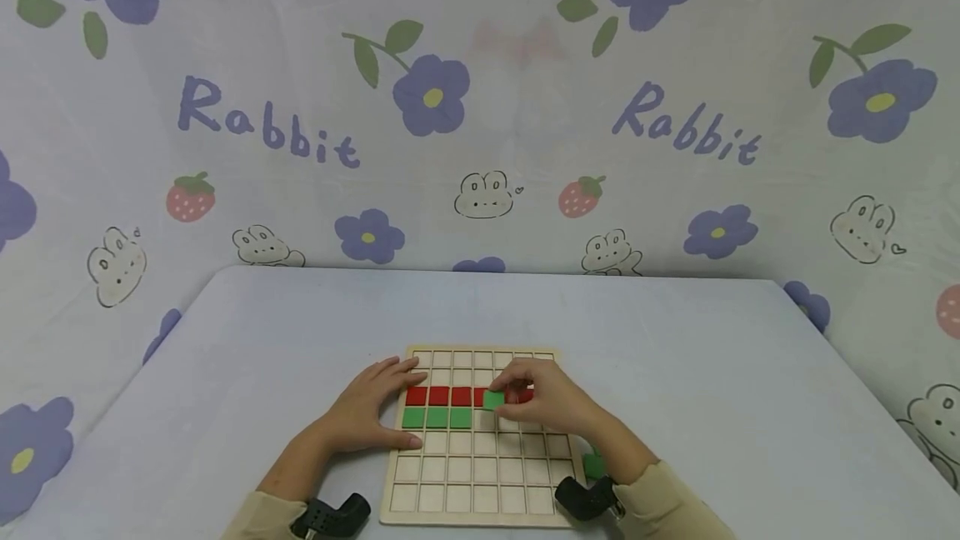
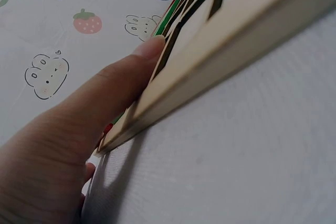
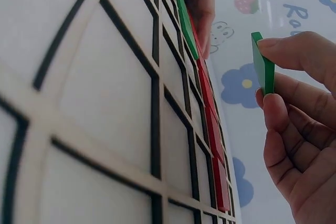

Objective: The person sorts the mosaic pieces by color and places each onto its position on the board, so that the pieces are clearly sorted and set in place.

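A wooden grid board (image 1: 450,498) lies on the white table, with a row of red square tiles (image 1: 439,396) and, below it, a row of several green tiles (image 1: 437,417) at the left. My right hand (image 1: 543,394) pinches a green tile (image 3: 264,64) between thumb and fingers; the right wrist view shows it raised off the board. My left hand (image 1: 367,407) rests on the board's left edge with fingers spread, its thumb (image 2: 149,51) lying over the frame. Part of the red row is hidden behind my right hand.
More green tiles (image 1: 594,465) lie on the table by the board's right edge, partly covered by my right forearm. A printed cloth (image 1: 525,132) hangs behind the table's far edge. Black wrist cameras (image 1: 333,515) sit on both wrists.
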Tool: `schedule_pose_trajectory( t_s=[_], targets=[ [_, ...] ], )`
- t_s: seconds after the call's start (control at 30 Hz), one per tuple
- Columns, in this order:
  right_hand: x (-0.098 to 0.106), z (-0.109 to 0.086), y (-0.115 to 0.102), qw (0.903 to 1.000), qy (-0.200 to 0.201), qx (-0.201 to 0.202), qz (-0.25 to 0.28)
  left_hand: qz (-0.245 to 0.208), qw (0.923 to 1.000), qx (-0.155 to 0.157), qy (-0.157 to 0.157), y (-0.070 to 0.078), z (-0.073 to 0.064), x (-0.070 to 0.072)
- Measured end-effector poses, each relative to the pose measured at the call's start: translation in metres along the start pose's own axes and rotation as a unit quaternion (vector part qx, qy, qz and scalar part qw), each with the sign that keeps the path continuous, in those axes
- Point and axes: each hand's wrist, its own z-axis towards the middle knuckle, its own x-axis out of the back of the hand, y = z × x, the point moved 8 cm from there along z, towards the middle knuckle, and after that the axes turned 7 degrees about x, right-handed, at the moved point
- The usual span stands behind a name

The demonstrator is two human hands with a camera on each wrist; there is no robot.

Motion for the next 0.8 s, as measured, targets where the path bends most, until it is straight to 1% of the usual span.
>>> schedule_pose_trajectory(
  t_s=[0.17,0.33,0.63,0.8],
  targets=[
    [-0.007,0.005,-0.001,1.0,-0.004,-0.002,0.001,-0.001,1.0,0.0,-0.002,0.0,-0.001,0.0],
    [-0.012,0.005,-0.003,0.9999,-0.008,-0.004,0.013,-0.005,0.9999,0.002,-0.009,0.0,-0.002,-0.001],
    [-0.019,0.003,0.004,0.9994,-0.011,-0.023,0.025,-0.001,1.0,-0.002,-0.003,0.001,-0.006,0.0],
    [-0.025,0.001,0.005,0.9996,-0.012,-0.006,0.025,-0.002,1.0,-0.007,-0.003,0.002,-0.007,0.001]
  ],
)
